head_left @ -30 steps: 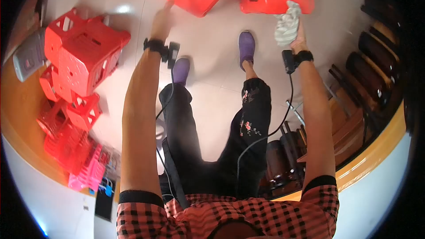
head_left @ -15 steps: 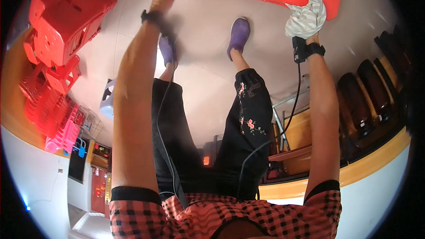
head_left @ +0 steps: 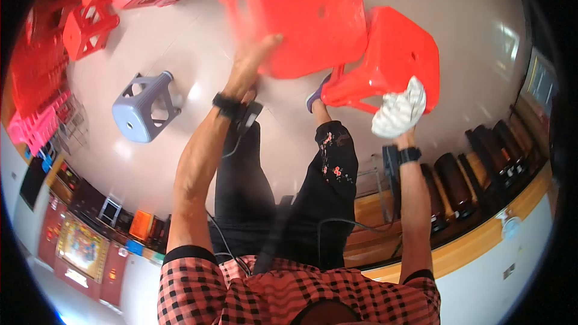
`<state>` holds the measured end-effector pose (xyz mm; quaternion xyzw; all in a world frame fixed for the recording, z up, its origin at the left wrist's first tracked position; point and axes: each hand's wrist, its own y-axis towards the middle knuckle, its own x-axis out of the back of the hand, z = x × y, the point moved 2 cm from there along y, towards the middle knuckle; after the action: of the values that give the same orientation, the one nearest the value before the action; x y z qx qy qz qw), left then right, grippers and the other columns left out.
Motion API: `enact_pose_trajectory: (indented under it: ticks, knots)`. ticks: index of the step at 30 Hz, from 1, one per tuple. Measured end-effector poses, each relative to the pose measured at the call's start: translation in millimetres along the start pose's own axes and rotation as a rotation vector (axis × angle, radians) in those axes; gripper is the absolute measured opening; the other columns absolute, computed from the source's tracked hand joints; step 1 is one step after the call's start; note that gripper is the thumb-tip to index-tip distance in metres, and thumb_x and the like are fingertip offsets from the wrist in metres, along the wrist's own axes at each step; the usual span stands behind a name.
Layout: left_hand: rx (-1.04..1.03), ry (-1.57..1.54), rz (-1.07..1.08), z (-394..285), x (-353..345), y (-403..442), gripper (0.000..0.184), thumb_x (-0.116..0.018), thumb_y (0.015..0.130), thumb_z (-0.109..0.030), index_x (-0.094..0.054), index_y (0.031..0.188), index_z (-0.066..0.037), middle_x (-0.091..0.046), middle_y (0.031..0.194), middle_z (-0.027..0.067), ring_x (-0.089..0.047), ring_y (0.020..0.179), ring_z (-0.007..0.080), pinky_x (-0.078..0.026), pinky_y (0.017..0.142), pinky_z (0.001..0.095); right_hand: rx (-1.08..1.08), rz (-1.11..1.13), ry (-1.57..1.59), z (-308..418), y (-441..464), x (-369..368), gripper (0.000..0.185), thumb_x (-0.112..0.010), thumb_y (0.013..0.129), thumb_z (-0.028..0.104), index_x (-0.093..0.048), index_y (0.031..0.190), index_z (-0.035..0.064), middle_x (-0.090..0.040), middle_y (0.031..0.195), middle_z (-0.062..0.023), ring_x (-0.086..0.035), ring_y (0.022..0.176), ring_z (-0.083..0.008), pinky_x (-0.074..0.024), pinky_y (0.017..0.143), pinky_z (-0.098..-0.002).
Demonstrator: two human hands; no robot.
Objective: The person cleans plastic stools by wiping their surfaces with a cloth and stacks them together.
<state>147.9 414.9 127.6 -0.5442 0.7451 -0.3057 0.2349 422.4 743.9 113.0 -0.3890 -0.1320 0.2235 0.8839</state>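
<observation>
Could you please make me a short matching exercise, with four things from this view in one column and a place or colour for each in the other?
Column one:
1. Left hand
2. Pale cloth
3. Blue-grey stool
4. Trousers

Column two:
a. On the floor, out beyond the left forearm
b. Black, with a flower pattern on one leg
c. At a red stool's edge, apart from the cloth
d. In the right hand

Right pairs: 1-c, 2-d, 3-a, 4-b.
</observation>
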Motion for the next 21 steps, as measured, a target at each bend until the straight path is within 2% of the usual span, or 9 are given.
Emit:
enact_pose_trajectory:
  ticks: [2,3,4,11,14,15,17,18,21]
  knots:
    - [-0.001,0.012,0.003,-7,51,-32,0.035,-0.069,0.081,-0.029,-0.061,0.102,-0.002,-0.062,0.09,0.0015,-0.056,0.077,0.0092,-0.043,0.064,0.0242,0.147,0.012,-0.221,14,-47,-26,0.029,-0.062,0.087,0.036,-0.057,0.099,0.0103,-0.058,0.085,-0.0033,-0.058,0.089,-0.022,-0.0497,0.074,-0.0428]
    - [0.046,0.023,-0.033,-27,71,-58,0.042,-0.069,0.08,-0.031,-0.059,0.107,0.0,-0.062,0.096,0.0025,-0.057,0.083,0.0097,-0.045,0.07,0.0244,0.232,0.024,-0.344,23,-70,-43,0.029,-0.063,0.087,0.036,-0.056,0.099,0.0101,-0.058,0.085,-0.0033,-0.058,0.09,-0.022,-0.0496,0.074,-0.0428]
    - [0.043,-0.09,-0.05,-54,84,-84,0.04,-0.065,0.08,-0.023,-0.059,0.111,0.003,-0.064,0.1,0.0094,-0.061,0.091,0.0162,-0.048,0.081,0.0307,0.325,0.037,-0.474,31,-93,-62,0.029,-0.063,0.087,0.035,-0.056,0.099,0.0099,-0.057,0.085,-0.0033,-0.058,0.09,-0.0219,-0.0496,0.074,-0.0429]
    - [-0.074,-0.433,-0.213,-95,264,-203,0.054,-0.069,0.08,-0.026,-0.05,0.121,0.005,-0.061,0.113,0.0099,-0.059,0.101,0.015,-0.046,0.091,0.0308,1.137,0.21,-1.265,72,-229,-233,0.028,-0.065,0.086,0.033,-0.056,0.098,0.0089,-0.057,0.085,-0.0033,-0.057,0.091,-0.0218,-0.0494,0.074,-0.0432]
    - [-0.131,-0.567,-0.384,-93,300,-253,0.058,-0.07,0.079,-0.028,-0.048,0.123,0.004,-0.061,0.114,0.0099,-0.059,0.1,0.0155,-0.047,0.089,0.0305,1.396,0.349,-1.487,100,-278,-296,0.028,-0.065,0.085,0.032,-0.056,0.097,0.0084,-0.057,0.084,-0.0034,-0.057,0.091,-0.0217,-0.0493,0.074,-0.0434]
    - [-0.149,-0.62,-0.434,-93,306,-270,0.059,-0.07,0.079,-0.028,-0.047,0.123,0.004,-0.06,0.114,0.0098,-0.059,0.1,0.0158,-0.047,0.089,0.0304,1.43,0.428,-1.512,110,-295,-315,0.028,-0.066,0.085,0.031,-0.056,0.097,0.0083,-0.056,0.084,-0.0034,-0.057,0.092,-0.0217,-0.0493,0.074,-0.0434]
    - [-0.175,-0.693,-0.519,-88,329,-304,0.06,-0.07,0.079,-0.028,-0.047,0.123,0.004,-0.06,0.113,0.0094,-0.059,0.1,0.0162,-0.047,0.088,0.0299,1.392,0.637,-1.429,121,-339,-364,0.02,-0.067,0.082,0.013,-0.051,0.089,0.0044,-0.053,0.079,-0.0035,-0.058,0.076,-0.0158,-0.0512,0.063,-0.0372]
    - [-0.186,-0.713,-0.558,-85,345,-322,0.06,-0.07,0.079,-0.029,-0.047,0.123,0.004,-0.06,0.112,0.0091,-0.059,0.1,0.0163,-0.047,0.088,0.0295,1.358,0.702,-1.198,113,-362,-387,0.018,-0.066,0.082,0.012,-0.051,0.087,0.0042,-0.052,0.078,-0.0035,-0.057,0.071,-0.0142,-0.0509,0.059,-0.0346]
    - [-0.211,-0.802,-0.665,-81,366,-350,0.059,-0.07,0.08,-0.027,-0.045,0.124,0.004,-0.056,0.117,0.0112,-0.056,0.106,0.0186,-0.045,0.092,0.0318,0.862,0.923,-1.042,104,-365,-439,0.019,-0.054,0.088,0.019,-0.052,0.078,0.0028,-0.055,0.071,-0.0042,-0.057,0.062,-0.0127,-0.0494,0.052,-0.0298]
